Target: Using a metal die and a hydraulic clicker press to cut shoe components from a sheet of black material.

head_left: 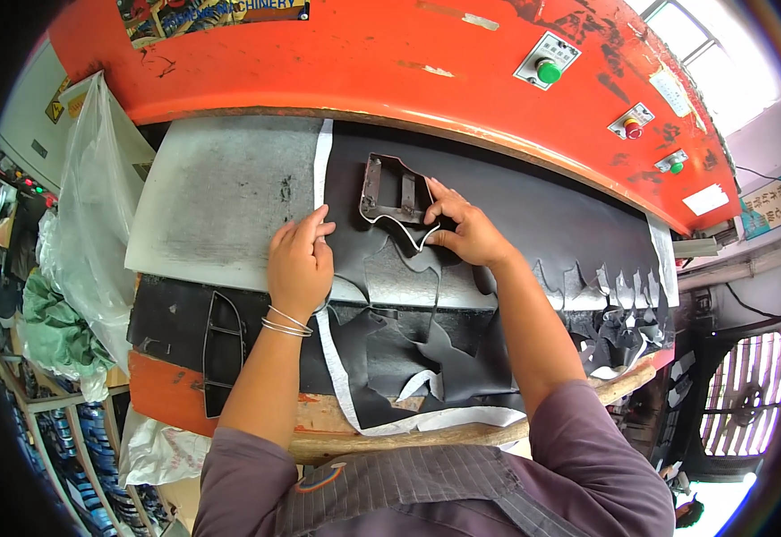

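Note:
A metal cutting die point(371, 192), a hollow frame with an inner crosspiece, rests on a black sheet point(516, 188) that looks like leather or synthetic leather with a white backing. My right hand point(469, 231) is closed on the die's right side, fingers at the upper edge and thumb by its lower tip. Below the die the sheet is cut away in ragged shapes, baring the pale cutting board point(229, 197). Over the sheet's left edge, my left hand point(301, 261) has its fingers stretched out, holding nothing I can see.
A second, longer die point(207, 353) lies on the dark ledge at left. Cut scraps point(462, 362) hang over the front. Behind the board stands a red-orange machine beam point(363, 67) with a green button point(548, 72) and a red knob point(633, 129). Clear plastic bags point(95, 206) hang at left.

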Demonstrator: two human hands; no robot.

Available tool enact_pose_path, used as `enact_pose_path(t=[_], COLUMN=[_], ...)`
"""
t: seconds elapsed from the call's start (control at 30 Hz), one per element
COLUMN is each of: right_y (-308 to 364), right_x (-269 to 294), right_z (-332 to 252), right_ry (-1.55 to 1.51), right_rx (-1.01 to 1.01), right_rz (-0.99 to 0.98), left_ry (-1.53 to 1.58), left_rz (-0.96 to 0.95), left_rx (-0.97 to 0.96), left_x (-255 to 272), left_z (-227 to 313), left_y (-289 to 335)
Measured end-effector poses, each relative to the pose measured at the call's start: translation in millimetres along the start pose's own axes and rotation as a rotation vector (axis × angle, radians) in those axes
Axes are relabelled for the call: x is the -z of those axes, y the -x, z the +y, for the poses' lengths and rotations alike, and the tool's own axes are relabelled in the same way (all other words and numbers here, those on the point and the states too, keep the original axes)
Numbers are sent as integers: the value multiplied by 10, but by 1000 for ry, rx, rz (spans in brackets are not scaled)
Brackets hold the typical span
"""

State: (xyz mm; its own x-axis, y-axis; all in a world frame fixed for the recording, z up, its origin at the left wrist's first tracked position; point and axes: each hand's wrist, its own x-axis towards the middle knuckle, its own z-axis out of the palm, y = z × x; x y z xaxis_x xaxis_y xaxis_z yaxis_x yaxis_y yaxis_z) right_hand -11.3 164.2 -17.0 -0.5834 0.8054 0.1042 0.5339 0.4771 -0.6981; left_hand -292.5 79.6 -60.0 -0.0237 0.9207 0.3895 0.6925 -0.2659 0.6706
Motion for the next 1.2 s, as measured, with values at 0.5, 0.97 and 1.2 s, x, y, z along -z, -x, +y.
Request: enact_pose_path(t=[0.5,0.97,1.2], right_y=[472,559,520], right_x=[-480,-480,-431], right_z=[-379,-393,-400], right_ry=[264,317,374], right_rx=[-166,-116,-20], right_rz=[264,307,319], left_ry=[-58,-202,-229], left_rz=[-94,-211,-209], left_rx=[-84,-131,-135], left_x=[-233,-149,-121], left_z=[194,326,358], left_y=[-57,-45,-65])
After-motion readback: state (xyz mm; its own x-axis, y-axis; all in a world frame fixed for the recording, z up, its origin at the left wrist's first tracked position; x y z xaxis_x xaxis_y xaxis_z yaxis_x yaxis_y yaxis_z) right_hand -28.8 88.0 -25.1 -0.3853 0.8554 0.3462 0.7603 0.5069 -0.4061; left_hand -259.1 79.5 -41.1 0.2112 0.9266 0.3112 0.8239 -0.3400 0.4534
